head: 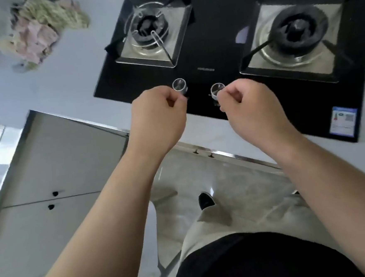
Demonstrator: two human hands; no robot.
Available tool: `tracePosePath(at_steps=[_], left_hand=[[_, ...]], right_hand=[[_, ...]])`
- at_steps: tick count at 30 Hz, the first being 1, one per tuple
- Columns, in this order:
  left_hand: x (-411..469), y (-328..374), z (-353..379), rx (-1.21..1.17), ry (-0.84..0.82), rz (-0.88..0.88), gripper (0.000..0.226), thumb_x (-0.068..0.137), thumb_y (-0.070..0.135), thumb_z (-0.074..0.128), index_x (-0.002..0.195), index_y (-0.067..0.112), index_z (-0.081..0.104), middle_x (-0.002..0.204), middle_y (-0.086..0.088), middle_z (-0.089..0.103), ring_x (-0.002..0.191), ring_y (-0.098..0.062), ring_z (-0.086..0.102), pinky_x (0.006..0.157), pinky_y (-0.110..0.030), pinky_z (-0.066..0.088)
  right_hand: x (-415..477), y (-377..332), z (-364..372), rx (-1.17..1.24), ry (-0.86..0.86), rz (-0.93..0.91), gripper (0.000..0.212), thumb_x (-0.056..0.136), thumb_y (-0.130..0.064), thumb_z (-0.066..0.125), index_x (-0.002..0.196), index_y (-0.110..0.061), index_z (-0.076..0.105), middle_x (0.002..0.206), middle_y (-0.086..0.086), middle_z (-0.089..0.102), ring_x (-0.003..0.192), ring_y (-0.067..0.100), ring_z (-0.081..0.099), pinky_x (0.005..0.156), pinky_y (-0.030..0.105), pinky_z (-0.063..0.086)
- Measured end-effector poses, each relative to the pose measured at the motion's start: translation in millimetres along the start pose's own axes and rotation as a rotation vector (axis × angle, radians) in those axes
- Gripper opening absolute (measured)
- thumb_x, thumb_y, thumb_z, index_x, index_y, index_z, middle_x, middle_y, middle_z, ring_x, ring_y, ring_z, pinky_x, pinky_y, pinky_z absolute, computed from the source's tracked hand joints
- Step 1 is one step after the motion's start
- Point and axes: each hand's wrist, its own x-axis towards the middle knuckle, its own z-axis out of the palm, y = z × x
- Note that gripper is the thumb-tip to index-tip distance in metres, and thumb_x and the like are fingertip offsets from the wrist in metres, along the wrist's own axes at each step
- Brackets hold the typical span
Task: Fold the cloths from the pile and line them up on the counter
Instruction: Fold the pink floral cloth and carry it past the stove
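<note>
A crumpled pile of cloths (40, 31) in green, pink and pale yellow lies on the light counter (65, 81) at the far left, blurred. My left hand (158, 116) and my right hand (251, 109) hover side by side over the front edge of the black gas hob (214, 56), well right of the pile. Both have their fingers curled into loose fists, and I see no cloth in either. Each fist sits just in front of a silver knob, the left knob (180, 85) and the right knob (217, 90), with the fingertips close to them.
The hob has two burners, a left burner (150, 30) and a right burner (297, 30), and a blue label (344, 122) at its front right corner. Cabinet doors (56, 168) drop below the counter edge. My legs and a dark shoe (205, 200) stand on the grey floor.
</note>
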Motion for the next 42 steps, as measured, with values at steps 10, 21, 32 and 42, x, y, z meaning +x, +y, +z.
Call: tracePosePath(at_steps=[10, 21, 32, 42], left_hand=[[43, -105, -98, -0.124, 0.071, -0.160, 0.019, 0.089, 0.024, 0.058, 0.076, 0.021, 0.070, 0.071, 0.004, 0.070, 0.075, -0.017, 0.068, 0.073, -0.038, 0.059], [116, -186, -177, -0.007, 0.182, -0.211, 0.020, 0.091, 0.027, 0.056, 0.077, 0.020, 0.068, 0.073, -0.001, 0.070, 0.074, -0.020, 0.066, 0.069, -0.037, 0.055], [296, -332, -249, 0.057, 0.142, -0.062, 0.020, 0.092, 0.021, 0.054, 0.077, 0.016, 0.067, 0.069, 0.002, 0.066, 0.071, -0.017, 0.062, 0.062, -0.024, 0.048], [445, -475, -216, 0.303, 0.132, 0.099, 0.039, 0.100, 0.031, 0.050, 0.135, 0.014, 0.055, 0.143, -0.006, 0.044, 0.113, -0.035, 0.057, 0.078, -0.042, 0.048]], right_hand=[[23, -110, 117, -0.074, -0.116, -0.127, 0.023, 0.099, -0.035, 0.050, 0.090, -0.020, 0.065, 0.074, -0.008, 0.066, 0.070, 0.007, 0.062, 0.068, 0.028, 0.051], [110, -189, 230, -0.031, -0.220, -0.206, 0.026, 0.101, -0.031, 0.046, 0.091, -0.015, 0.064, 0.078, -0.007, 0.067, 0.074, 0.009, 0.062, 0.067, 0.030, 0.050], [235, -267, 404, -0.121, -0.068, -0.147, 0.025, 0.100, -0.029, 0.045, 0.091, -0.015, 0.063, 0.088, -0.004, 0.067, 0.081, 0.017, 0.063, 0.069, 0.033, 0.054], [383, -269, 556, -0.536, -0.010, -0.234, 0.036, 0.094, -0.006, 0.048, 0.128, -0.010, 0.059, 0.144, 0.003, 0.044, 0.123, 0.027, 0.050, 0.097, 0.042, 0.047]])
